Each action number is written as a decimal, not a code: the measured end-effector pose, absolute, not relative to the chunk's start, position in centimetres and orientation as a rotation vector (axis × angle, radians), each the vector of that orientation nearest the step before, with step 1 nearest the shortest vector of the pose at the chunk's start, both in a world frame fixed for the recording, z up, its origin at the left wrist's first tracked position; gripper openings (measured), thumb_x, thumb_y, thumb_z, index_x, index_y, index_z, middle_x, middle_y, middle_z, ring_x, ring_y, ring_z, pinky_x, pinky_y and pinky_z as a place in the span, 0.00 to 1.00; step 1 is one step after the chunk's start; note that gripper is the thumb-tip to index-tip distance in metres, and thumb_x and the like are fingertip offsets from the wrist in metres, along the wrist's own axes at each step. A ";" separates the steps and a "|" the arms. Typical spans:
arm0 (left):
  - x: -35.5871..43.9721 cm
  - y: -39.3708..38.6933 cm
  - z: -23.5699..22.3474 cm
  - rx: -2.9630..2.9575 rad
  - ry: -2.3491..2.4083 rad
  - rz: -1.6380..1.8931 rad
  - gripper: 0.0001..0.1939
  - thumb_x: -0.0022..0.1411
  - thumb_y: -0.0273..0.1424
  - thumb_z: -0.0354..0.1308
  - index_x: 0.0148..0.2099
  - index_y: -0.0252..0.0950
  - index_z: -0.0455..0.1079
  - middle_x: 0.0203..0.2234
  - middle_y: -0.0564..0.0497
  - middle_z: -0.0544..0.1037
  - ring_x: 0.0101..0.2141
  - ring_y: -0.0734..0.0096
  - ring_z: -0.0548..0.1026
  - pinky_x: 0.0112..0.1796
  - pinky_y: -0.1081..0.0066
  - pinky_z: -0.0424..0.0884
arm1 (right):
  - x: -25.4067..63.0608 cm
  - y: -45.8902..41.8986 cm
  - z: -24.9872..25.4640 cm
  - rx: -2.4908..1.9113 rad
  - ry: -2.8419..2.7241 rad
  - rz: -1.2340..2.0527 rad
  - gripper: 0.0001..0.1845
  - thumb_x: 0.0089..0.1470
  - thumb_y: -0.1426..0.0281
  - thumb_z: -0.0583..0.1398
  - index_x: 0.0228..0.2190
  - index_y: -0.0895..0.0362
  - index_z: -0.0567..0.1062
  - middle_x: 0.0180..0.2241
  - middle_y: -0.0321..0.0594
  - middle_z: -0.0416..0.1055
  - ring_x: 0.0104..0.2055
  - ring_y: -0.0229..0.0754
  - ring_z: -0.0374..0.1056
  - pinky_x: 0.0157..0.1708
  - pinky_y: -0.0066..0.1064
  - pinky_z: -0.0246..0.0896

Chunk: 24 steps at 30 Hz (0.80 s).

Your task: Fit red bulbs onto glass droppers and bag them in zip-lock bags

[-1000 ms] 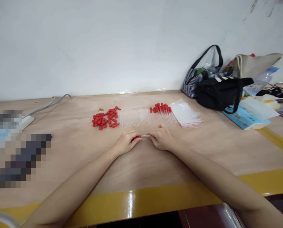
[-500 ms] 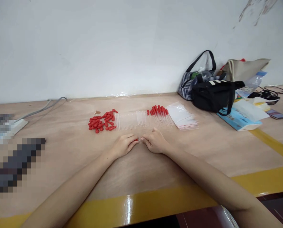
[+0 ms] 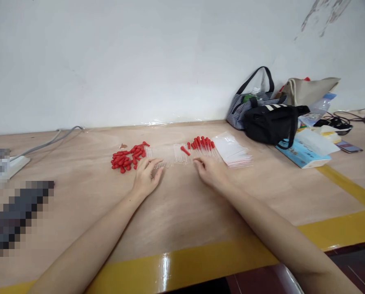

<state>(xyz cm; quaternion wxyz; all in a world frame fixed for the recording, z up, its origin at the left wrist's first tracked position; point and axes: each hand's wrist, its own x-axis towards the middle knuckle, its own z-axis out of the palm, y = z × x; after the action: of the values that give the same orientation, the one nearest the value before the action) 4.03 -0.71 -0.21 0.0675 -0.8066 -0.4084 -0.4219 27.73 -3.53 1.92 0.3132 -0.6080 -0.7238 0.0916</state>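
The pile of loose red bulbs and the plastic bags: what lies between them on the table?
In the head view, between the pile of loose red bulbs and the plastic bags lie clear tubes, then red-bulbed tubes beside the bags.

Left hand point(image 3: 146, 177) now farther from right hand point(image 3: 212, 170)

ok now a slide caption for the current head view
Left hand beside loose red bulbs and clear tubes; right hand near red-capped tubes and flat plastic bags.
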 end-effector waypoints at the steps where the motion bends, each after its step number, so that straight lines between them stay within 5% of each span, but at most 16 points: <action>1: 3.7 -0.4 -0.2 -2.381 -1.277 -1.233 0.10 0.57 0.32 0.54 0.42 0.37 0.71 0.36 0.47 0.71 0.39 0.64 0.68 0.42 0.63 0.64 | 28.2 -2.8 2.0 -1.655 -1.815 0.307 0.12 0.54 0.70 0.52 0.37 0.57 0.73 0.36 0.40 0.74 0.36 0.39 0.68 0.36 0.29 0.57; 11: -0.1 1.6 0.1 -2.059 -1.555 -0.985 0.09 0.53 0.36 0.55 0.31 0.38 0.73 0.26 0.49 0.69 0.34 0.61 0.66 0.36 0.64 0.59 | 26.7 2.9 1.8 -2.039 -1.667 0.089 0.19 0.54 0.60 0.50 0.30 0.58 0.76 0.32 0.47 0.74 0.40 0.46 0.68 0.44 0.36 0.54; 16: -0.4 1.4 -0.2 -2.060 -1.572 -0.927 0.09 0.51 0.39 0.57 0.28 0.38 0.71 0.26 0.49 0.69 0.33 0.61 0.65 0.36 0.63 0.57 | 26.1 3.8 1.2 -2.155 -1.616 0.066 0.26 0.56 0.56 0.45 0.35 0.59 0.76 0.34 0.49 0.73 0.41 0.48 0.67 0.43 0.38 0.55; 24: -0.4 1.2 -0.4 -2.115 -1.576 -0.871 0.10 0.52 0.40 0.56 0.30 0.39 0.73 0.28 0.49 0.71 0.33 0.60 0.65 0.34 0.63 0.57 | 26.0 3.3 1.2 -2.144 -1.633 0.049 0.22 0.55 0.59 0.48 0.41 0.59 0.71 0.34 0.49 0.72 0.41 0.48 0.67 0.41 0.39 0.56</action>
<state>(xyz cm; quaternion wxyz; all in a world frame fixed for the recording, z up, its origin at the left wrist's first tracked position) -0.40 1.17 -0.38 0.1807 -0.7489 -0.5579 -0.3085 26.05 3.25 1.22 0.2213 -0.7757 -0.5907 0.0178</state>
